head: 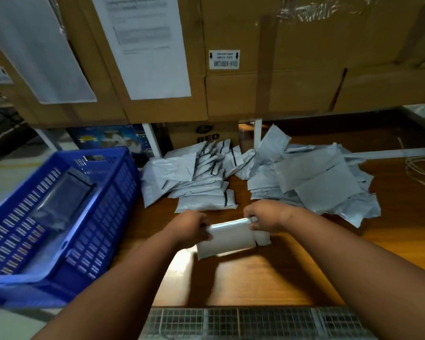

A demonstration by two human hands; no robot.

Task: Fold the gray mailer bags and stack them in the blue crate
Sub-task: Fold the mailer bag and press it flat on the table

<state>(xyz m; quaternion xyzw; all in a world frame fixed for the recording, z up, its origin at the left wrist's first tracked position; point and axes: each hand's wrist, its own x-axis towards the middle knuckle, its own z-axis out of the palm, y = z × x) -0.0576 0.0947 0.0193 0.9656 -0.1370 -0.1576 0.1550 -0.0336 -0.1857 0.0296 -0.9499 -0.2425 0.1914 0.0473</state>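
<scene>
A gray mailer bag, partly folded, lies on the wooden table between my hands. My left hand grips its left end and my right hand pinches its upper right corner. Behind it sits a pile of folded gray mailers with black strips. A loose heap of unfolded gray mailers spreads to the right. The blue crate stands at the left, tilted toward me, with a dark flat bag lying inside.
Large cardboard boxes with paper labels rest on a shelf above the table's back. A smaller box stands under them. Thin wire lies at the far right. A metal grid runs along the near edge.
</scene>
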